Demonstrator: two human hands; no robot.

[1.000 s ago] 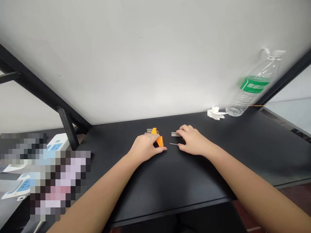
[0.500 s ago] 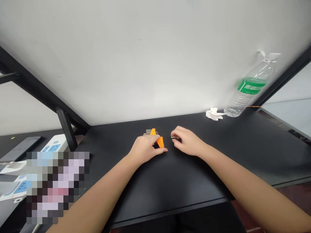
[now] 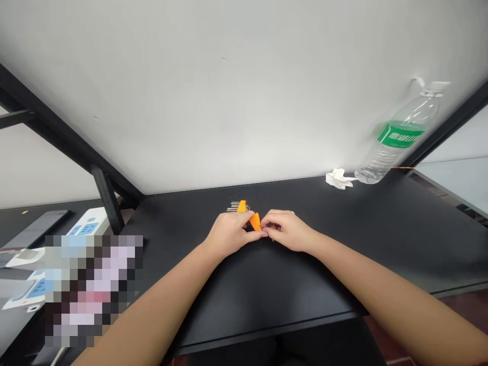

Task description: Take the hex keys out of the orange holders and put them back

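On the black bench (image 3: 267,290), the left hand (image 3: 229,231) grasps the orange holder (image 3: 255,222); whether the right hand (image 3: 286,230) beside it grips anything, I cannot tell. Weak left pressure may let the holder twist.

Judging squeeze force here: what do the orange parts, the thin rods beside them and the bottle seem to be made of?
Orange parts: probably hard plastic, smooth, given the even, saturated colour and clean edges.
Thin rods: likely metal, with a silvery-grey sheen; any plating can't be told.
Bottle: most likely clear, glossy plastic; it is see-through, with highlights and a ribbed lower body.
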